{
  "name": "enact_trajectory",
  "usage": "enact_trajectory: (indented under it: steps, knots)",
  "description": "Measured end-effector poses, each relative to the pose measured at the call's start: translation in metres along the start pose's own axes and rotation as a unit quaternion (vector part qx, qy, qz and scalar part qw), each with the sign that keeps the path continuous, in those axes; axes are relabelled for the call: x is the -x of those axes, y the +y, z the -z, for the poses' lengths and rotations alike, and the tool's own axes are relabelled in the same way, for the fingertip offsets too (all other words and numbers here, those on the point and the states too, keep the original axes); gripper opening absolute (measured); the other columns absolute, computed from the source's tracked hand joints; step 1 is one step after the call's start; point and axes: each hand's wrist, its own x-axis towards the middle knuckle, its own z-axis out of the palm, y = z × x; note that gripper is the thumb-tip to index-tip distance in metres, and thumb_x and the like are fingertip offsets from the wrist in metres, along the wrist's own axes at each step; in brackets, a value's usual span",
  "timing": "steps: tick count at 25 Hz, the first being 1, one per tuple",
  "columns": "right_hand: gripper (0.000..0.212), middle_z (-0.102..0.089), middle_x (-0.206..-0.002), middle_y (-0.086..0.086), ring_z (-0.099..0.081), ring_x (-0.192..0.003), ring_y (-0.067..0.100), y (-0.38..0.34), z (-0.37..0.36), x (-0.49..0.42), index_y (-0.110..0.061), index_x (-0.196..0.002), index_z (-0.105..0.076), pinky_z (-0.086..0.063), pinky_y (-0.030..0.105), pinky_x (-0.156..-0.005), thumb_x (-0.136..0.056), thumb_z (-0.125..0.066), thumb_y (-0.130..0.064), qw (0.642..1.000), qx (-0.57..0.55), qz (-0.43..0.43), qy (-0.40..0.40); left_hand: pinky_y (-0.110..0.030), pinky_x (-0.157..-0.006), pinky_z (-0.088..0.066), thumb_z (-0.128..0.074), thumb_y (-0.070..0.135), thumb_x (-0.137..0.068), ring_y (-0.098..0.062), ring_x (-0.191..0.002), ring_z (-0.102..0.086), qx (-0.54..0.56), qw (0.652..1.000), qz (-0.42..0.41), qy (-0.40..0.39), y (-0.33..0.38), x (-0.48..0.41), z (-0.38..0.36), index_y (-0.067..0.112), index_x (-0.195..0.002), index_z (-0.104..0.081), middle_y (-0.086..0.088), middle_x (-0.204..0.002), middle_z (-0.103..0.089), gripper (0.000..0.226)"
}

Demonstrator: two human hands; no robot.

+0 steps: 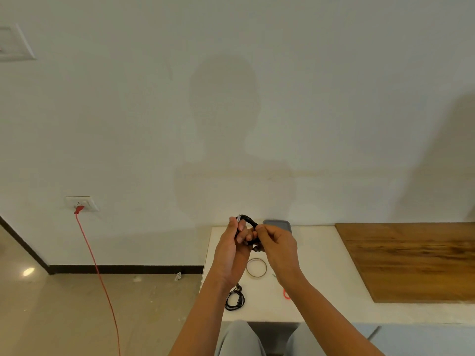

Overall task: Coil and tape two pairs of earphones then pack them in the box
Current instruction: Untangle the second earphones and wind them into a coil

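White wall (231, 98) fills most of what I see, with a white tabletop (321, 265) low in my view. Both hands are raised above the near left part of it, close together.

The left hand (232, 249) has its fingers curled round a coil of black earphone cable (248, 219), whose loop arches up above the knuckles. The right hand (276, 246) meets it from the right and pinches the same coil between thumb and forefinger. Where exactly the cable ends lie inside the grip I cannot tell.

Just beyond the right hand, at the table's far edge against the wall, sits a flat grey box with rounded corners (279, 224). Below the hands, between the two wrists, a thin ring of clear tape (256, 268) lies flat on the tabletop. Nearer me, beside the left forearm, a second bundle of black earphone cable (234, 300) rests loosely looped on the table. A small red loop (286, 294) shows from under the right forearm; I cannot make out what it is.

Well to the right of the right hand a brown wooden board (411, 260) lies on the tabletop. Far left of the left hand, a thin red cord (95, 263) runs from a white wall socket (82, 202) down across the beige floor (77, 304).
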Motion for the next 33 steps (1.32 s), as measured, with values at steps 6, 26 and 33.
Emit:
enact_trajectory:
  steps: [6, 26, 33]
  knots:
    - [0.022, -0.068, -0.079, 0.004, -0.053, -0.065, 0.011, -0.010, 0.000, -0.009, -0.012, -0.083, -0.068, -0.045, 0.023, -0.061, -0.095, -0.050, -0.015, 0.999, -0.024, -0.012, 0.029, -0.032, -0.094, -0.038, -0.039, 0.034, -0.099, -0.014, -0.072, -0.053, 0.053, 0.998, 0.011, 0.045, -0.010, 0.001, 0.000, 0.013, -0.069, -0.048, 0.000, -0.061, -0.050, 0.038]
    - [0.019, -0.068, -0.094, 0.010, -0.065, -0.089, 0.019, -0.014, 0.004, -0.002, -0.004, -0.092, -0.065, -0.058, 0.033, -0.077, -0.097, -0.048, -0.010, 0.968, -0.154, -0.177, -0.088, -0.036, -0.088, -0.046, -0.039, 0.049, -0.096, -0.022, -0.089, -0.059, 0.068, 0.992, 0.038, 0.096, -0.011, 0.007, -0.009, 0.010, -0.071, -0.063, -0.008, -0.080, -0.063, 0.051]
    - [0.017, -0.069, -0.093, 0.009, -0.066, -0.086, 0.018, -0.014, 0.007, -0.003, -0.003, -0.097, -0.066, -0.056, 0.022, -0.065, -0.096, -0.051, -0.012, 0.974, -0.106, -0.162, -0.113, -0.038, -0.092, -0.043, -0.038, 0.049, -0.096, -0.021, -0.090, -0.058, 0.070, 0.993, 0.050, 0.082, -0.008, 0.005, -0.011, 0.016, -0.060, -0.060, -0.005, -0.076, -0.061, 0.054]
